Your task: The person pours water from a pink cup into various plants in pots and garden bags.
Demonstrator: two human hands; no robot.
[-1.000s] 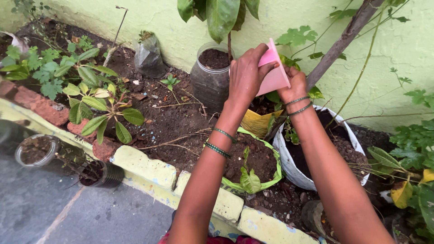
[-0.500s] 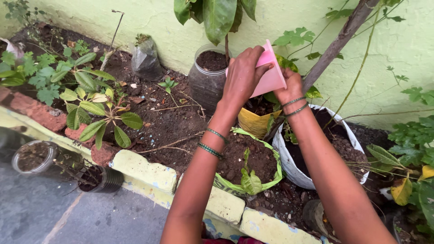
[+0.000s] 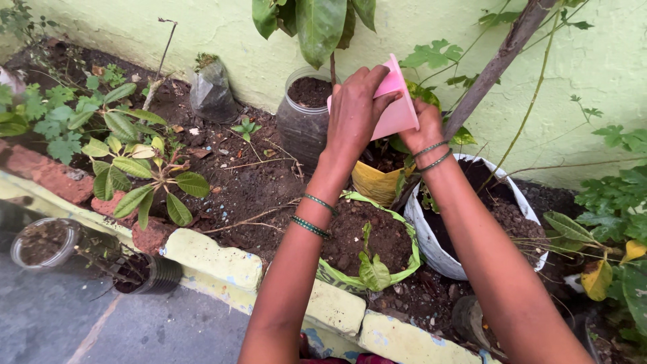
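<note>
Above the garden bed, against the pale green wall [image 3: 202, 27]:
Left hand [image 3: 354, 114]: is wrapping over the near face of a pink container [image 3: 397, 108], fingers curled on its upper edge, grip clenched on it.
Right hand [image 3: 423, 128]: is grasping the same pink container from below and behind, mostly hidden by it; green bangles are showing on both wrists.
Pink container: is being held tilted between the two hands, above the yellow bag [image 3: 381, 182] and just right of the clear jar [image 3: 303, 121]; what is inside it cannot be told.
Clear jar: is standing upright against the wall, filled with dark soil to near its rim; a thin stem with large leaves is rising from it.
Yellow bag: is sitting under the hands, holding soil, partly hidden.
Green bag [image 3: 337, 273]: is lying near the painted kerb [image 3: 216, 256], holding dark soil and a small leafy seedling.
White bag [image 3: 431, 249]: is standing just right of the green bag, holding dark soil.
Clear plastic pouch [image 3: 210, 91]: is standing by the wall, left of the jar, holding soil.
Black pot [image 3: 145, 273]: is lying tipped on the paving outside the kerb, beside a round clear tub [image 3: 40, 243] holding soil.
</note>
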